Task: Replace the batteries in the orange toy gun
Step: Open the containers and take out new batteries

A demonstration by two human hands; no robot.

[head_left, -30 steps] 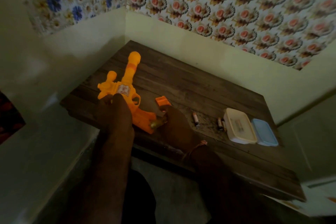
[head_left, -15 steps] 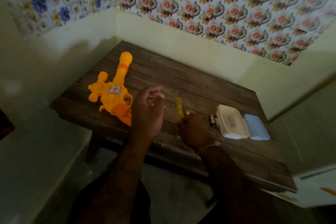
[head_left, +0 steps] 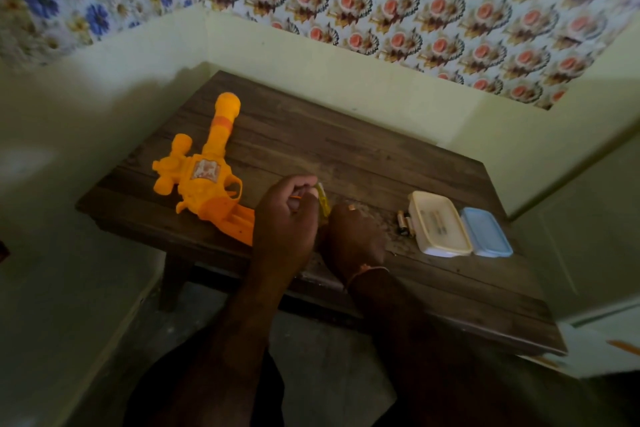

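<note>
Gun (head_left: pixel 204 184) lies left of left hand (head_left: pixel 285 218); hands pinch yellow tool (head_left: pixel 323 199).

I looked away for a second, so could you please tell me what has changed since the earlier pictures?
The left hand let go of the orange toy gun and moved right to the right hand, which now holds a yellow tool upright. The gun, loose batteries and white box stayed put.
</note>
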